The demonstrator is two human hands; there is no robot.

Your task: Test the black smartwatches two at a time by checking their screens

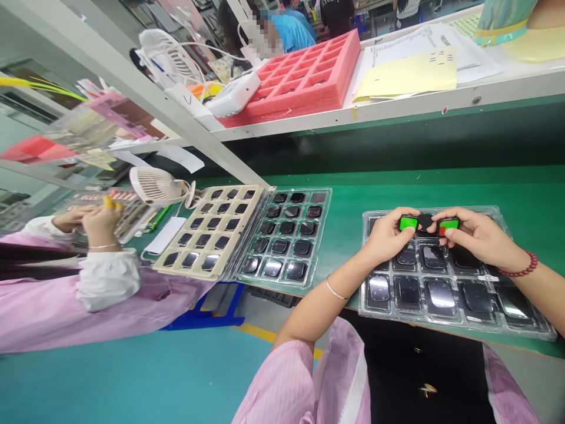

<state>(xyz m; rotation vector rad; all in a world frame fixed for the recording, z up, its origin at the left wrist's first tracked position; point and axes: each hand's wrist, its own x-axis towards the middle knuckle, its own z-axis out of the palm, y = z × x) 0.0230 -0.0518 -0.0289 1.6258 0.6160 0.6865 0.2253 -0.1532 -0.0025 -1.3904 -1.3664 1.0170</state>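
Both my hands hover over a clear plastic tray [494,321] filled with several small black screen parts. My left hand [388,235] pinches a small black part with a green tab [408,223]. My right hand [474,232] pinches a similar part with a green and red tab [449,225]. A dark round piece [425,221] sits between the two tabs, touching both hands' fingertips. The tray lies on the green table [441,188] right in front of me.
To the left lie another clear tray [285,238] of black parts and a beige tray [212,232]. A co-worker's hands [95,221] work at far left beside a small white fan [154,185]. A pink foam tray [309,73] and papers [410,70] sit on the upper shelf.
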